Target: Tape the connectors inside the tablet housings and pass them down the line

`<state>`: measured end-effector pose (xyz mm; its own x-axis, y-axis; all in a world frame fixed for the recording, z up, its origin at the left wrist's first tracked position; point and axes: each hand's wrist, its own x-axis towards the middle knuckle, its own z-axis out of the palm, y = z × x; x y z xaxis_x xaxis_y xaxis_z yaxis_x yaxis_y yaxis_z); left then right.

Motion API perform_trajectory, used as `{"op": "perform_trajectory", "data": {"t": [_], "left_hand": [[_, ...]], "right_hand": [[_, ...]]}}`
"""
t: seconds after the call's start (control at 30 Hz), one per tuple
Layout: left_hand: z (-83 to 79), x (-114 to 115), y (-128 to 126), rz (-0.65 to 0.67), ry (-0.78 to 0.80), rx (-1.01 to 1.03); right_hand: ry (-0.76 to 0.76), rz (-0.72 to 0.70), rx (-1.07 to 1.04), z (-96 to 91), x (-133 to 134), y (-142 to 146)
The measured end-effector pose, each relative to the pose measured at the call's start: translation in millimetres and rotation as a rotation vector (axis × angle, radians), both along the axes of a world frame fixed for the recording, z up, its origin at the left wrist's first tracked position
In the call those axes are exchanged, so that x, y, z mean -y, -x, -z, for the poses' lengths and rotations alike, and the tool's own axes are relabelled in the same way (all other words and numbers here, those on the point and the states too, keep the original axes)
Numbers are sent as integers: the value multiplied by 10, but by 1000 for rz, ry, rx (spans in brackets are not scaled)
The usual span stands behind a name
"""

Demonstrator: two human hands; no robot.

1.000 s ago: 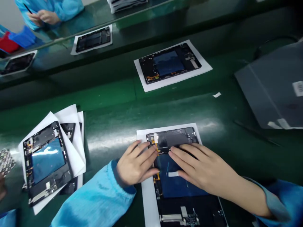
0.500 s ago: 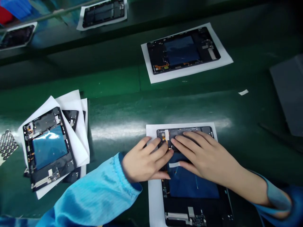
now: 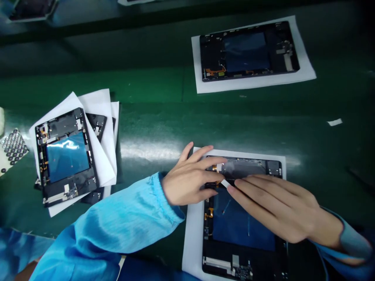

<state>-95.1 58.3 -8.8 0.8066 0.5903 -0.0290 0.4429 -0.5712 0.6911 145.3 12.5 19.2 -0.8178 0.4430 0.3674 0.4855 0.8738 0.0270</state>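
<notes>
An opened tablet (image 3: pixel 243 257) with a blue battery area lies on a white sheet (image 3: pixel 191 242) in front of me. My left hand (image 3: pixel 190 179) rests over its upper left corner, fingers spread, the index fingertip close to a small white strip (image 3: pixel 225 183). Between thumb and fingers, my right hand (image 3: pixel 278 207) pinches that strip just above the upper edge of the battery area. Orange flex cables (image 3: pixel 210 212) show along the tablet's left side. Part of the tablet's upper half is hidden under both hands.
On the left, opened tablets (image 3: pixel 68 156) are stacked with white sheets between them, beside a sheet of round black pads (image 3: pixel 14 146). Another opened tablet (image 3: pixel 249 50) lies on white paper at the back. A white scrap (image 3: pixel 334 122) is on the green table (image 3: pixel 146 125) to the right.
The view has shifted, so the back tablet sits higher and further right. My left hand's fingers have spread out; my right hand has turned and brought the white strip up toward the left fingertips.
</notes>
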Motion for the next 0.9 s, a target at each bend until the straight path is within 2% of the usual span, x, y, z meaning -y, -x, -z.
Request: {"op": "perform_trajectory", "data": {"t": [0.07, 0.17, 0.43, 0.73, 0.9], "left_hand": [[-34, -10, -27, -15, 30, 6], [-44, -12, -50, -14, 49, 28], [-5, 13, -64, -7, 40, 29], [10, 18, -44, -7, 23, 13], [38, 91, 6, -6, -93, 32]], "right_hand": [[-20, -112, 64, 25, -55, -2], [-29, -177, 99, 56, -144, 12], [105, -127, 97, 81, -174, -49], [80, -151, 135, 68, -217, -34], [64, -135, 129, 59, -206, -38]]}}
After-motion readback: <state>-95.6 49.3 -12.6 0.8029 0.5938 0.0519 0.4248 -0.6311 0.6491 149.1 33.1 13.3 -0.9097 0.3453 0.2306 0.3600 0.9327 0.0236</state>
